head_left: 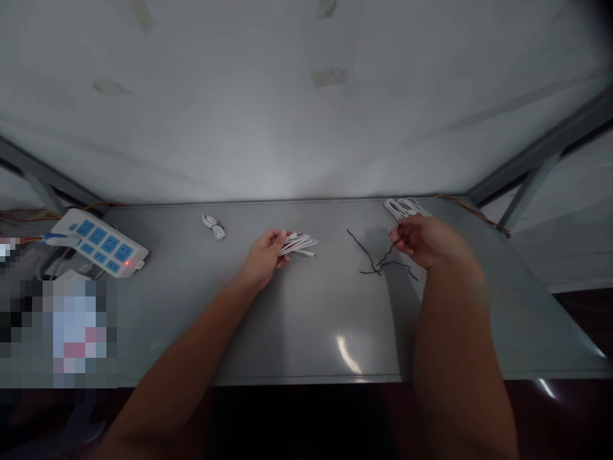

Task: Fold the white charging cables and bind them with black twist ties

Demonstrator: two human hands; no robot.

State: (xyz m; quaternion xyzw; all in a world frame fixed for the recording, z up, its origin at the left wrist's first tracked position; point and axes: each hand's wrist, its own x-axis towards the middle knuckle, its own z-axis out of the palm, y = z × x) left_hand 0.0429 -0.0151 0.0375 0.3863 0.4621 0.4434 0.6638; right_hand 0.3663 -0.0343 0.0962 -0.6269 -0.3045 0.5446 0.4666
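My left hand (pixel 268 255) is closed around a folded white cable (pixel 299 243), whose loops and plug ends stick out to the right. Over on the right, my right hand (pixel 416 239) pinches one end of a black twist tie (pixel 387 255). Several more black twist ties (pixel 378 268) lie in a loose tangle on the table just below those fingers. Behind my right hand sit more coiled white cables (pixel 405 206), partly hidden by it. A small white cable bundle (pixel 214 227), bound with a black tie, rests to the left of my left hand.
A white power strip (pixel 103 243) with blue sockets and a lit red light stands at the left of the grey table (pixel 325 306). Coloured wires (pixel 472 211) run along the back right edge. A pale wall (pixel 287 115) rises behind, and metal frame posts (pixel 531 185) flank the table.
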